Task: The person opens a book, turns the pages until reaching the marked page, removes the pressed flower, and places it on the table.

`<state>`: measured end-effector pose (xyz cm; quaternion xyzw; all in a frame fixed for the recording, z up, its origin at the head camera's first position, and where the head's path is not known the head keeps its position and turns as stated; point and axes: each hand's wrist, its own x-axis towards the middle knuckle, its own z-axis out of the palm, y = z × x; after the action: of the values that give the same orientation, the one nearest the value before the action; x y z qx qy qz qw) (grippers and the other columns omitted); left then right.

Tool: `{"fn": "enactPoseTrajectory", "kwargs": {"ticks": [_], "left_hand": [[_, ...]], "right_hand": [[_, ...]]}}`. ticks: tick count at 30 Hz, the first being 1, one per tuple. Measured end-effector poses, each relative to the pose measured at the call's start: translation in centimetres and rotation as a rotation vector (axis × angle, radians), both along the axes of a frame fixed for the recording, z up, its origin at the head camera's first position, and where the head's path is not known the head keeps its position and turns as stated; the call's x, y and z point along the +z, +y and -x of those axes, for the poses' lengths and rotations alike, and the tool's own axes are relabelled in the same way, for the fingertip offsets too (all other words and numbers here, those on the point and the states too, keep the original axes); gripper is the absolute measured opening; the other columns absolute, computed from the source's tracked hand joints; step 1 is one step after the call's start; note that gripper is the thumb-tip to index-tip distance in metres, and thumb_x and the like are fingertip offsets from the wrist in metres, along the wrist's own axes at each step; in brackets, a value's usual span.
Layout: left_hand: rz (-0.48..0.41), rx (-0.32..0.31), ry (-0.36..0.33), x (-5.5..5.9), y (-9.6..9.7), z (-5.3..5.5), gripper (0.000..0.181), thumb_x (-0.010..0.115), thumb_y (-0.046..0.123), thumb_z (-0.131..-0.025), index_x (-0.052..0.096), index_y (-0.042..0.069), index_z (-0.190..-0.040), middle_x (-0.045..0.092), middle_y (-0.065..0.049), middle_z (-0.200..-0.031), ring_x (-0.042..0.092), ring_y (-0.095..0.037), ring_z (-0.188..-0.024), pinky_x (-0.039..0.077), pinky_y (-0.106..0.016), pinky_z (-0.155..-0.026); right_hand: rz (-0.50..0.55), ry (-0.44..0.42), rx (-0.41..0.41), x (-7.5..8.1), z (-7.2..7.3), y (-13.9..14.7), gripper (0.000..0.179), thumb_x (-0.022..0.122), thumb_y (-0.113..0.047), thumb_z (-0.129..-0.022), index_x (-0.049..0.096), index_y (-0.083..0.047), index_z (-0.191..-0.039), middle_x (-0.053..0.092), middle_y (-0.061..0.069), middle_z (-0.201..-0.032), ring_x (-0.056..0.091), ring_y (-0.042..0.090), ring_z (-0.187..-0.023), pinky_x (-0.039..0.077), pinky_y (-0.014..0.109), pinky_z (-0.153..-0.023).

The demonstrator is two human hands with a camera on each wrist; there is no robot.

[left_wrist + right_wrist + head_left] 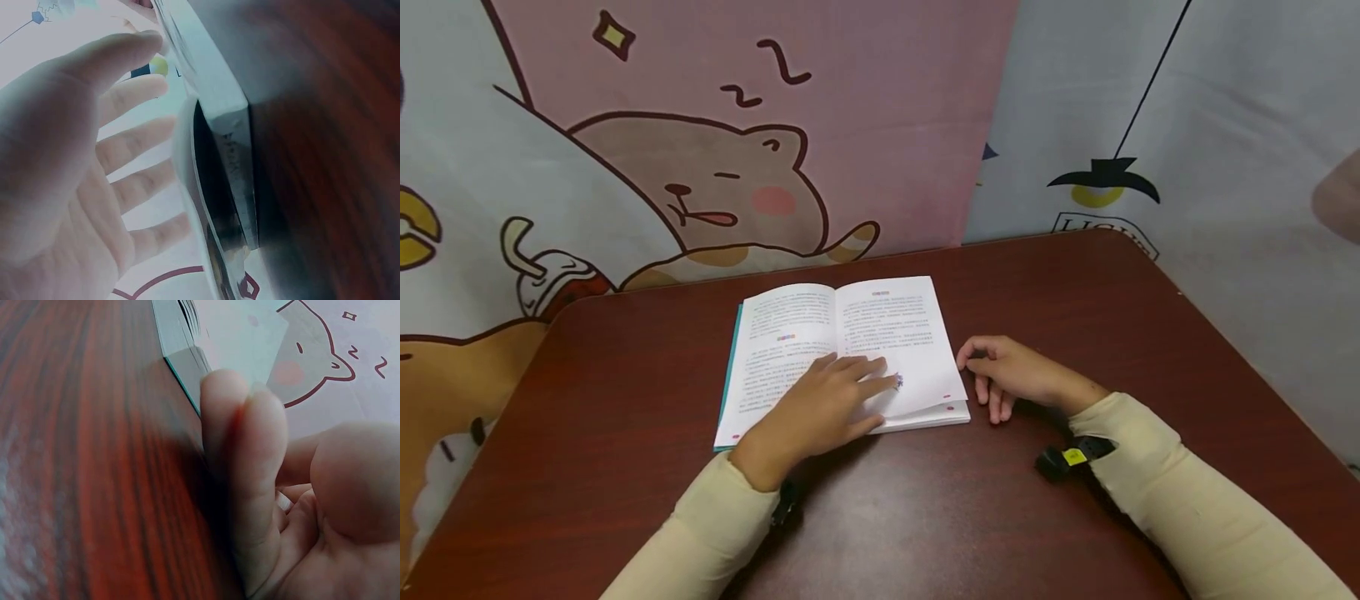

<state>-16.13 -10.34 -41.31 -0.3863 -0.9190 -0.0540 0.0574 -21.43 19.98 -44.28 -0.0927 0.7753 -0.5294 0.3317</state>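
An open book [887, 321] with a teal cover lies on the table, its pages printed with small text. Across its lower middle, my left hand [822, 402] reaches with spread, fairly straight fingers over the right page. The left wrist view has these fingers [140, 184] extended along the pages, beside the book's thick lower edge [219, 94]. My right hand [1022, 375] rests on the table just off the book's right edge, fingers loosely bent and holding nothing. In the right wrist view, its fingertips [225, 394] overlap the book's corner [181, 359].
The reddish-brown wooden table [880, 517] extends around the book on all sides. Behind it hangs a cloth backdrop [895, 125] printed with a sleeping cartoon bear. Dark straps [1093, 448] with a small device sit at the right wrist, below the cream sleeve [1187, 492].
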Motion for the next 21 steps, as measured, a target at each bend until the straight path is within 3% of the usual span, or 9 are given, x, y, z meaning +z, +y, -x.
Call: {"fn": "enactPoseTrajectory", "kwargs": {"ticks": [9, 15, 21], "left_hand": [[-0.01, -0.035, 0.096, 0.2, 0.26, 0.24, 0.053, 0.074, 0.032, -0.09, 0.059, 0.023, -0.14, 0.058, -0.003, -0.145, 0.053, -0.026, -0.134, 0.043, -0.053, -0.108], [-0.006, -0.025, 0.147, 0.28, 0.37, 0.29, 0.07, 0.076, 0.031, -0.089, 0.045, 0.024, -0.151, 0.049, -0.002, -0.154, 0.044, -0.024, -0.143, 0.038, -0.053, -0.113], [-0.003, 0.011, 0.18, 0.37, 0.44, 0.23, 0.083, 0.077, 0.031, -0.087, 0.032, 0.028, -0.157, 0.039, 0.0, -0.16, 0.035, -0.023, -0.149, 0.032, -0.055, -0.117]], "right_hand": [[-0.004, 0.024, 0.002, 0.01, -0.09, -0.12, 0.025, 0.049, -0.023, -0.105, 0.05, -0.002, -0.12, 0.057, 0.011, -0.066, 0.063, 0.021, -0.043, 0.053, 0.035, -0.042], [-0.029, 0.089, 0.016, -0.65, -0.03, -0.05, 0.03, 0.066, -0.022, -0.097, 0.051, -0.004, -0.116, 0.059, 0.01, -0.066, 0.064, 0.022, -0.044, 0.053, 0.034, -0.041], [-0.041, 0.098, 0.019, -0.65, -0.07, 0.01, 0.032, 0.069, -0.02, -0.094, 0.051, -0.005, -0.116, 0.059, 0.01, -0.067, 0.065, 0.023, -0.044, 0.053, 0.034, -0.041]]}}
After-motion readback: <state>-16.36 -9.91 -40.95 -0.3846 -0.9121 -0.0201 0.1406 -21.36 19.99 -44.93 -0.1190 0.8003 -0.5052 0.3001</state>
